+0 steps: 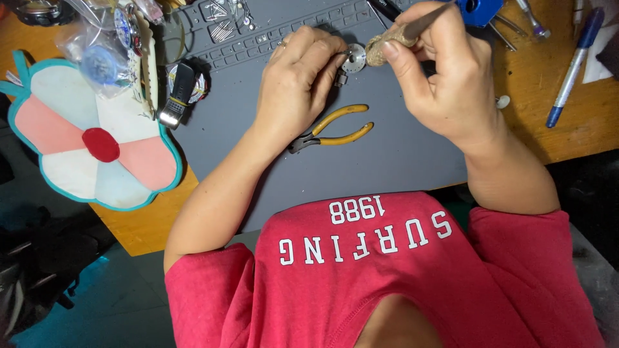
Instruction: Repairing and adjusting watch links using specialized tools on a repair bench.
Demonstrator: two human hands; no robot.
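Round metal watch part (pixel 354 58), small and silver with tiny holes, sits near the top edge of the grey work mat (pixel 387 148), between the two hands and just above the yellow-handled pliers (pixel 332 131). The left hand (pixel 298 87) pinches it at its left rim; its fingers (pixel 329 58) are curled close together, nearly shut, grasping the part. A small dark piece (pixel 340 80) hangs or lies just under these fingers, and I cannot tell if it is joined to the part.

The right hand (pixel 438 71) is closed around a thin tool with a rough brownish grip (pixel 387 42). Thumb and forefinger clench the grip, and the tool's tip meets the right side of the part, though the exact contact is hidden by the thumb.

What could go wrong, in my judgement: the part is very small and held only by fingertips, so a strong push from the tool may flip it out of the pinch and send it off the mat toward the wooden counter (pixel 548 84). A slip of the tip could also scratch the surface. The small white bit (pixel 503 101) near the right wrist could be knocked away by the arm.
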